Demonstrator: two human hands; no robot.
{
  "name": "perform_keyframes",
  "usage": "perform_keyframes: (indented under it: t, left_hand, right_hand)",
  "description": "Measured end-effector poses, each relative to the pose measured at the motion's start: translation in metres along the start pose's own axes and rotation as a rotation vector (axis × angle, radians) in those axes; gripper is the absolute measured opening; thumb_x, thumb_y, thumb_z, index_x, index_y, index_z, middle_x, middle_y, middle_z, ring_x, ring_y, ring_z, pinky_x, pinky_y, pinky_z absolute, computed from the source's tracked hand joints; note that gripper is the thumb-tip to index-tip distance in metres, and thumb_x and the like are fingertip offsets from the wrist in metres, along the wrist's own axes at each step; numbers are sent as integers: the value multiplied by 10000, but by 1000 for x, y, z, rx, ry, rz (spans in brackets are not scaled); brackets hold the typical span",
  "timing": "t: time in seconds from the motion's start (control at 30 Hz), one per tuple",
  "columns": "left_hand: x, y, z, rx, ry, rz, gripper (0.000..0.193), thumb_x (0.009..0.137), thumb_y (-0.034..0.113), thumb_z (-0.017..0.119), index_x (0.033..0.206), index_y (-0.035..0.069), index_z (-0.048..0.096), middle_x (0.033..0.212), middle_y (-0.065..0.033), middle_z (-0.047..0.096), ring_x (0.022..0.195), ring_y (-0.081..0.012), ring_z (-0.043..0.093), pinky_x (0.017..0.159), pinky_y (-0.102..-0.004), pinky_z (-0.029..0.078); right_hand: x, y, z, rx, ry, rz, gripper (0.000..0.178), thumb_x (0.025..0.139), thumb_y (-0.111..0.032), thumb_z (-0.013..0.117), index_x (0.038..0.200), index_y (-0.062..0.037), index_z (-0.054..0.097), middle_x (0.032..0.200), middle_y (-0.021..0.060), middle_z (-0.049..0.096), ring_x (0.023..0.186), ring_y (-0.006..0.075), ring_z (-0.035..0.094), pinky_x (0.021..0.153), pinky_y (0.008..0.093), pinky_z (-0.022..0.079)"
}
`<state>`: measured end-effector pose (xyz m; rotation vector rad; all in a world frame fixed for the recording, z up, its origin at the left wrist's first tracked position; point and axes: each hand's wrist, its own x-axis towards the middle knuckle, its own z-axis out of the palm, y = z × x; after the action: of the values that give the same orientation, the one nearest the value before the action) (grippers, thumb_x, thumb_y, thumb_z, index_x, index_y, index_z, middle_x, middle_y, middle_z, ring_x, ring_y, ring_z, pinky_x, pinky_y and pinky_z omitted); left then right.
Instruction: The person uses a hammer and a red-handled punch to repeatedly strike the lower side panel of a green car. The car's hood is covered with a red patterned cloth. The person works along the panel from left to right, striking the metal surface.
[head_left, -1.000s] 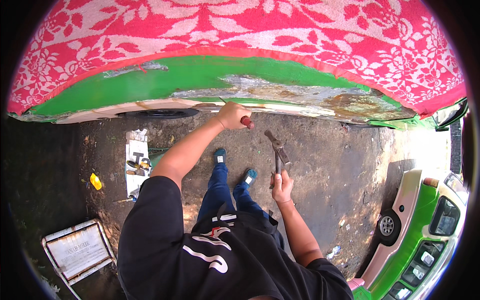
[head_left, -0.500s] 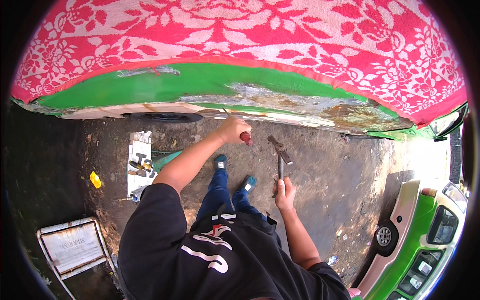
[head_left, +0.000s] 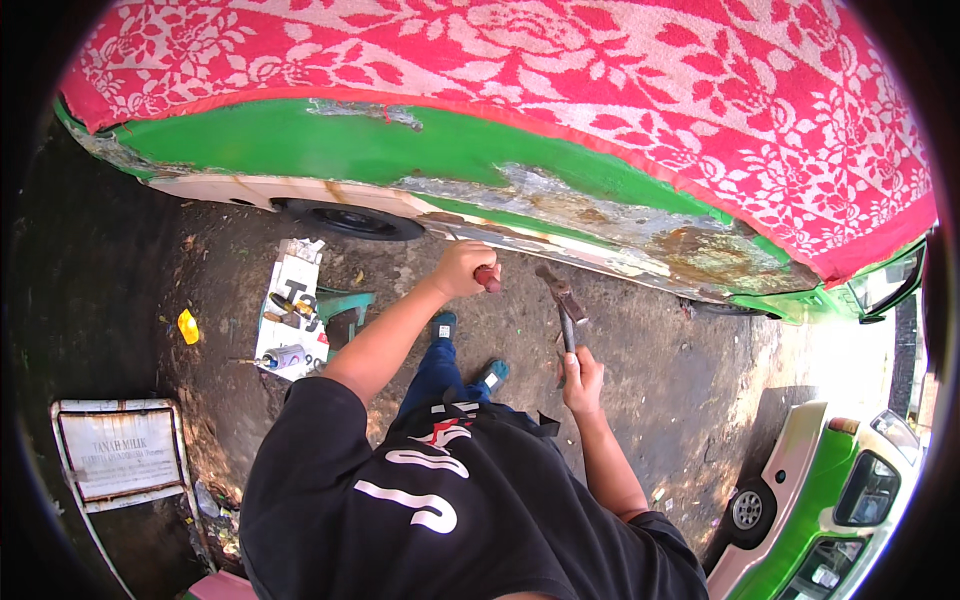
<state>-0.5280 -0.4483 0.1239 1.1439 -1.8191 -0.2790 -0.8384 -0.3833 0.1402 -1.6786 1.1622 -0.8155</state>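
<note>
My left hand is closed around the red handle of a screwdriver, close to the lower edge of a vehicle's green and cream side. The hand hides the tool's shaft and tip. Lower and to the right, my right hand grips a hammer by its shaft, the metal head pointing up toward the bodywork. Between the two tools there is a gap. Paint is gone from a long patch of the panel, which shows grey and rusty brown.
A pink and white floral blanket drapes over the vehicle. Left of my arm, tools and a can lie on a white board beside a green stool. A framed sign stands lower left. Another green vehicle is parked lower right.
The view has turned, so the vehicle's side now slopes down to the right. My hands keep their grips; the hammer appears slightly lower, and the screwdriver's shaft is no longer visible.
</note>
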Motion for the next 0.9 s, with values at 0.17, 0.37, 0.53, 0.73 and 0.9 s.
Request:
perform_keyframes:
  t: [0.17,0.37,0.53,0.73,0.9]
  left_hand:
    - [-19,29,-19,-21,87,-48,317,700,23,708,598,53,409,568,-103,436,535,-290,457,495,-383,364]
    - [-30,50,-34,-32,113,-43,327,721,34,718,618,48,408,583,-98,417,550,-291,442,509,-382,369]
    - [-22,46,-34,-14,94,-5,319,709,29,717,621,47,411,592,-94,423,565,-289,445,523,-384,372]
    - [-2,16,-33,69,62,54,277,698,38,706,623,51,440,605,-86,471,599,-293,502,560,-393,421]
    - [6,-26,-25,-31,123,87,299,684,11,710,616,55,423,590,-83,426,559,-281,444,519,-384,378]
  right_hand:
    - [0,-5,-10,-81,-53,-72,314,963,-279,570,802,-10,571,550,74,545,496,171,556,502,319,431]
    - [-1,-12,-19,-88,-61,-94,276,949,-268,577,854,-11,605,543,78,532,492,193,544,508,330,424]
    - [-1,-13,-17,-98,-67,-95,276,947,-267,580,855,-8,607,546,77,527,488,195,533,508,332,420]
    - [2,-18,-7,-139,-91,-61,268,938,-262,591,850,-9,607,551,83,522,487,202,530,505,338,416]
    - [6,-26,7,-162,-108,26,260,934,-259,598,848,-14,610,552,78,523,491,189,534,504,334,418]
